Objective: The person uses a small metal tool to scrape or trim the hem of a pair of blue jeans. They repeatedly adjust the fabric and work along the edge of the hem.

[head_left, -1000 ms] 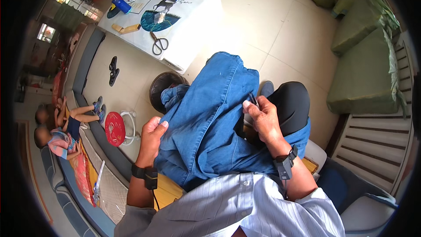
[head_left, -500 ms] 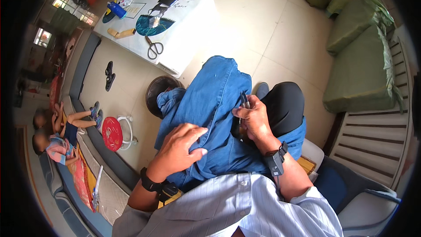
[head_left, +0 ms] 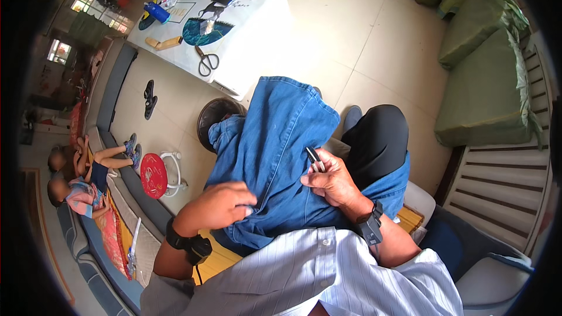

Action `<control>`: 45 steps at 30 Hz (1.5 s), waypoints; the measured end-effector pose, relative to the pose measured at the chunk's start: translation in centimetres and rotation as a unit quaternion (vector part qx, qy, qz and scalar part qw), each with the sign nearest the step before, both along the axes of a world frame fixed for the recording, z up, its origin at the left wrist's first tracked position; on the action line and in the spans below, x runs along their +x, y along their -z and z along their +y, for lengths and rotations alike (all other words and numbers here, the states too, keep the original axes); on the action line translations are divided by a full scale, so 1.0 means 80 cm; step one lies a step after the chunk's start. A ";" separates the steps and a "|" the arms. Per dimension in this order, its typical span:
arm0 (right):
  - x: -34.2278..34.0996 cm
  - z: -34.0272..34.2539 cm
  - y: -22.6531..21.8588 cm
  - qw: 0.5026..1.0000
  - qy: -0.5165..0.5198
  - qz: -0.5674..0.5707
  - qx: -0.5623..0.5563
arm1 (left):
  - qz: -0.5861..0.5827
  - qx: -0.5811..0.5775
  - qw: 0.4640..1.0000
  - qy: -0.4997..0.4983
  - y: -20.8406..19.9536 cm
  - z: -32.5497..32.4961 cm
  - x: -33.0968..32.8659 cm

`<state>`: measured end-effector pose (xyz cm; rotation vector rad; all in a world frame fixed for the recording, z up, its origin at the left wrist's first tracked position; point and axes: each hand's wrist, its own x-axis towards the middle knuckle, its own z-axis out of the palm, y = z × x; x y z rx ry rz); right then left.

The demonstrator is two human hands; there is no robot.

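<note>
A pair of blue jeans (head_left: 281, 134) lies spread across my lap, one leg stretching out over my left knee. At the near left part of the denim is my left hand (head_left: 219, 206), its fingers bent in toward the thumb and closed on the cloth. My right hand (head_left: 331, 180) is closed round a small black-and-silver tool (head_left: 315, 158) that looks like thread snips. Its tip points up and away to the left, above the denim. The palm hides the tool's lower part.
Ahead on the left, a white-covered table (head_left: 257, 29) bears large scissors (head_left: 207, 61) and a blue bottle (head_left: 157, 11). A dark bin (head_left: 206, 123) and a red stool (head_left: 153, 175) stand left of me. Two people sit on the left sofa (head_left: 152, 251). Green cushions (head_left: 486, 93) are at right.
My left hand has drawn back leftward, and its spread fingers have curled in. My right hand has moved slightly nearer and left, turning the tool. The jeans leg has shifted and flattened.
</note>
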<state>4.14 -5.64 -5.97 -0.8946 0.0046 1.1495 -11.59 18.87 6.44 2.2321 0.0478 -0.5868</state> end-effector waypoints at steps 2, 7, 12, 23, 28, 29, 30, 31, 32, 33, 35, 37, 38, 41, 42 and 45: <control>0.000 0.000 0.007 1.000 0.005 0.006 0.006 | -0.047 -0.036 0.996 -0.068 -0.007 -0.005 0.028; -0.001 -0.008 0.003 1.000 0.019 0.018 0.013 | -0.196 -0.077 0.972 -0.101 0.022 -0.036 0.121; -0.004 -0.019 0.008 0.999 0.026 0.020 0.031 | -0.175 -0.029 0.983 -0.046 0.061 -0.047 0.165; 0.000 -0.020 0.019 0.997 0.047 0.056 0.038 | -0.211 -0.008 0.977 -0.009 0.095 -0.037 0.174; 0.003 -0.022 0.029 0.993 0.093 0.064 0.037 | -0.145 -0.152 0.952 -0.222 0.069 0.006 0.145; 0.003 -0.023 0.030 0.992 0.105 0.066 0.037 | -0.146 -0.148 0.948 -0.240 0.068 0.028 0.135; 0.006 -0.023 0.027 0.991 0.114 0.066 0.038 | -0.156 -0.131 0.943 -0.261 0.067 0.047 0.126; 0.008 -0.023 0.026 0.989 0.124 0.066 0.039 | -0.166 -0.113 0.939 -0.280 0.066 0.066 0.117; 0.008 -0.022 0.027 0.987 0.141 0.068 0.038 | -0.161 -0.096 0.932 -0.311 0.066 0.085 0.107; 0.008 -0.021 0.028 0.987 0.147 0.055 0.024 | -0.156 -0.079 0.923 -0.342 0.068 0.103 0.095; 0.009 -0.018 0.027 0.984 0.174 0.046 0.007 | -0.112 -0.014 0.903 -0.414 0.079 0.148 0.072; 0.011 -0.013 0.027 0.981 0.193 0.027 -0.022 | -0.105 0.338 0.901 -0.251 0.087 0.178 0.053; 0.012 -0.010 0.026 0.979 0.200 0.022 -0.033 | -0.087 0.251 0.920 -0.289 0.096 0.179 0.048; 0.019 -0.003 0.019 0.978 0.196 0.012 -0.068 | -0.050 0.024 0.929 -0.365 0.107 0.148 0.046; 0.021 -0.001 0.019 0.979 0.188 0.004 -0.072 | -0.053 -0.021 0.926 -0.374 0.098 0.115 0.059; 0.024 0.011 0.009 0.982 0.173 -0.003 -0.073 | -0.062 -0.049 0.920 -0.385 0.100 0.087 0.064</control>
